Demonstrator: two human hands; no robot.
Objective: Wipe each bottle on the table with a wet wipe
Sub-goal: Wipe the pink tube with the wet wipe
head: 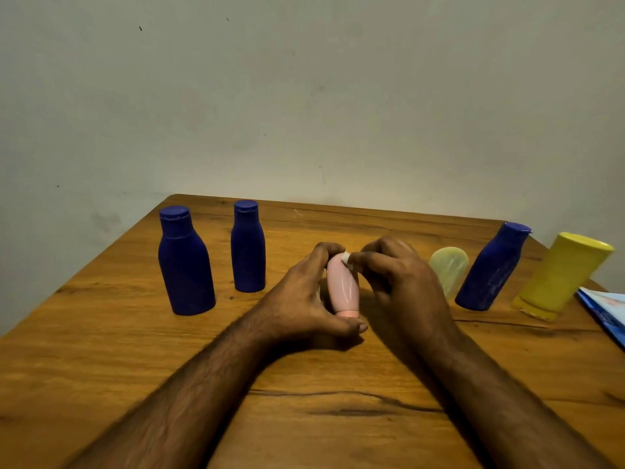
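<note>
Nearest, at the middle of the wooden tabletop (135,350), the left hand (304,296) curls its fingers round a small pink bottle (342,286) standing cap-down, glossy and pale. The right hand (395,275) pinches a small white wet wipe (345,257) against the bottle's upper end. Behind the right hand, partly hidden, stands a pale yellow bottle (451,269). Farther left stand two blue bottles (185,265) (248,248); to the right, a third blue bottle (492,269), a yellow container (561,275) and a blue packet (605,309) at the edge.
</note>
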